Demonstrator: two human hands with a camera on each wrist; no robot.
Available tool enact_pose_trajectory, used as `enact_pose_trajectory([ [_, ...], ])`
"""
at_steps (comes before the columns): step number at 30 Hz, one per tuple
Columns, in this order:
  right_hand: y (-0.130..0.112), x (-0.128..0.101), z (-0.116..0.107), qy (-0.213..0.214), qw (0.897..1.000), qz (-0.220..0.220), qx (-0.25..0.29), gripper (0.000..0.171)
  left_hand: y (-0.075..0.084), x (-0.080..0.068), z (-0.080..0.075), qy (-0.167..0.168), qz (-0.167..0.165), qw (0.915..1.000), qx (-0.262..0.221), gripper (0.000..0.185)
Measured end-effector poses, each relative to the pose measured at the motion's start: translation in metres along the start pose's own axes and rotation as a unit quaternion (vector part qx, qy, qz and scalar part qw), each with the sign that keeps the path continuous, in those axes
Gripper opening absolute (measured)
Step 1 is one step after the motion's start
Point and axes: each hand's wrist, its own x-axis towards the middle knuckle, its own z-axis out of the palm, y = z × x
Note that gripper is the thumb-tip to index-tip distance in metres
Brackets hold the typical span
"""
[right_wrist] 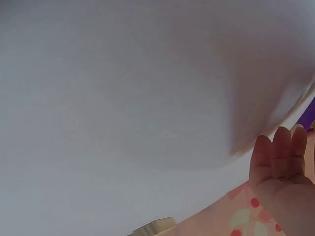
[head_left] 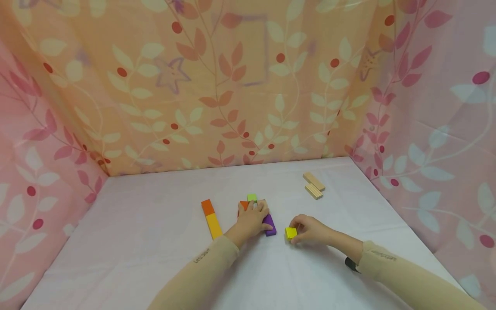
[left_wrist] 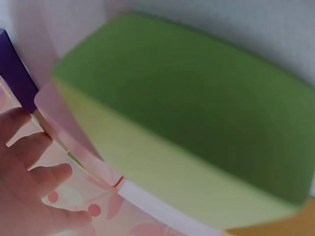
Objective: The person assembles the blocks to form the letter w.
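My left hand (head_left: pixel 251 221) lies over a group of blocks, its fingers spread and touching them. Around it show a purple block (head_left: pixel 270 225), an orange-red piece (head_left: pixel 243 204), a plain wooden piece (head_left: pixel 262 204) and a light green block (head_left: pixel 252 197); the hand hides the rest. A large blurred green block (left_wrist: pixel 182 108) fills much of the left wrist view, close to the camera. To the right, my right hand (head_left: pixel 313 229) pinches a yellow cube (head_left: pixel 291 234) between thumb and fingers, low over the table. In the right wrist view the cube is mostly out of frame.
Left of the group, an orange block (head_left: pixel 207 207) and a yellow-orange block (head_left: pixel 214 225) lie end to end. Two wooden pieces, one plain (head_left: pixel 314 181) and one grooved (head_left: pixel 313 191), lie at the back right. Patterned curtains (head_left: pixel 232 86) border the white table (head_left: pixel 135 241).
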Motion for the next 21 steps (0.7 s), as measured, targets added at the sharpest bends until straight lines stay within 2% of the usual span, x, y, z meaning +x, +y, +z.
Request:
enact_pose_trajectory([
  [8,-0.012,0.007,0.011,-0.015,0.998,-0.039,-0.044,0.035,-0.001,-0.001,0.001,0.008,0.003,0.9998,-0.017,0.064],
  [13,-0.012,0.008,0.011,-0.018,0.998,-0.043,-0.046,0.032,0.000,-0.002,0.001,0.016,0.009,0.9998,-0.010,0.063],
  [21,-0.013,0.012,0.012,-0.017,0.998,-0.045,-0.045,0.026,-0.001,-0.002,0.001,0.009,0.007,0.9999,-0.009,0.065],
])
